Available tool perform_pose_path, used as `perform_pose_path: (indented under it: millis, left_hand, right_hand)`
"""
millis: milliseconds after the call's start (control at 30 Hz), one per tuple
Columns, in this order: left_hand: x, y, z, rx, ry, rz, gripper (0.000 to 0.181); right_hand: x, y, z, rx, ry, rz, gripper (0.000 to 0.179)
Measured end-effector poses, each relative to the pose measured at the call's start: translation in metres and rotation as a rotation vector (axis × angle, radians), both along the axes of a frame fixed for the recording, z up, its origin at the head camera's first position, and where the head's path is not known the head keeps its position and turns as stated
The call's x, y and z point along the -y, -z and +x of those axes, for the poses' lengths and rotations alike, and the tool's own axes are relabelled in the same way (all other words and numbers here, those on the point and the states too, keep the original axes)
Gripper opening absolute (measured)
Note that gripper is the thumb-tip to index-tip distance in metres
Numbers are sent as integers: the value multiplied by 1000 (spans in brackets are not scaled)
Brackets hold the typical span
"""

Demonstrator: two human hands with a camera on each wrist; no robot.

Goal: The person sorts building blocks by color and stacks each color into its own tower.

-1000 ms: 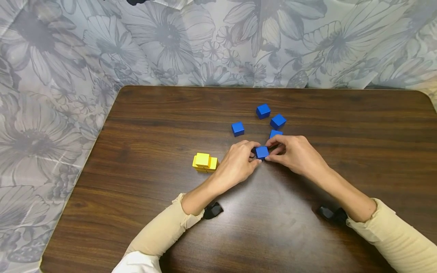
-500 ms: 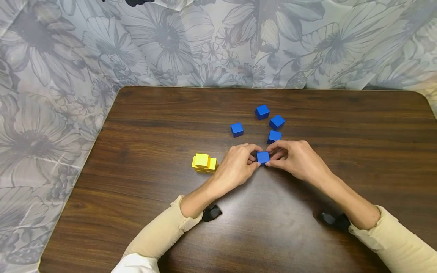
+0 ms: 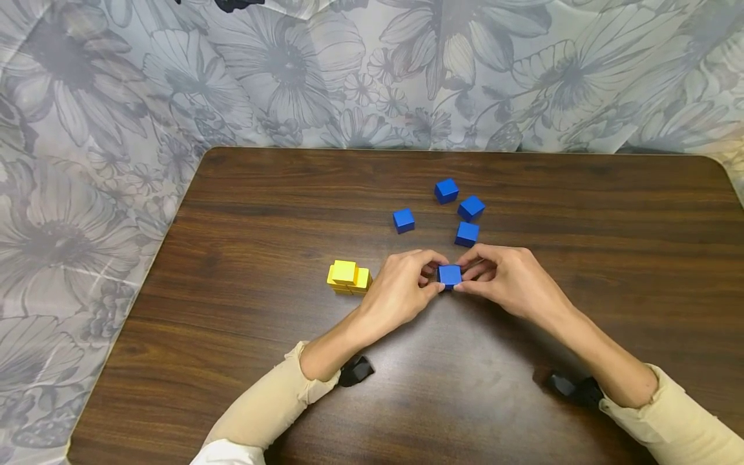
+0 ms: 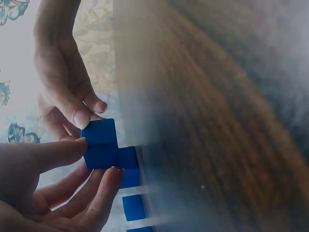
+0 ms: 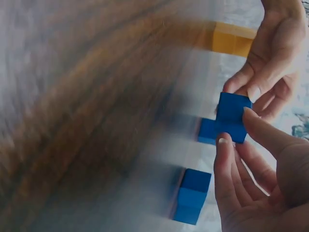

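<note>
The left hand (image 3: 401, 284) and right hand (image 3: 513, 279) together pinch one blue block (image 3: 449, 276) with thumbs and fingers, just right and below the frame's centre; forearms slant in from lower left and lower right. Above, four loose blue cubes (image 3: 467, 234) lie scattered on the tabletop (image 3: 261, 219), seemingly unassembled. Left of centre, a yellow stack (image 3: 344, 274) looks already built.

My forearms (image 3: 601, 355) slant inward; my left hand (image 3: 401, 284) and right hand (image 3: 517, 281) face each other, thumbs and fingers bent, each pinching.
</note>
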State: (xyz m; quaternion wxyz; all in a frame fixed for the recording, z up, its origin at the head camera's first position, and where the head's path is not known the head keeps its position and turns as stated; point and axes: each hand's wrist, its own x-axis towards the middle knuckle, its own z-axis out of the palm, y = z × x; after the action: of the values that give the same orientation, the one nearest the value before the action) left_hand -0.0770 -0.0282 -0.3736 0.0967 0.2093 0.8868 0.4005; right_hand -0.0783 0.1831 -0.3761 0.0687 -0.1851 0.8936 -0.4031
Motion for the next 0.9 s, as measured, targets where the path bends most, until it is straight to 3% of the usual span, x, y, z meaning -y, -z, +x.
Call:
perform_pose_path:
  millis: [433,900]
  left_hand:
    - [1,5,6,70,-50,74,25]
    - [3,9,5,99,-58,14,27]
  right_hand:
    - [5,5,2,63,-37,-38,24]
    - [10,10,0,98,-45,34,26]
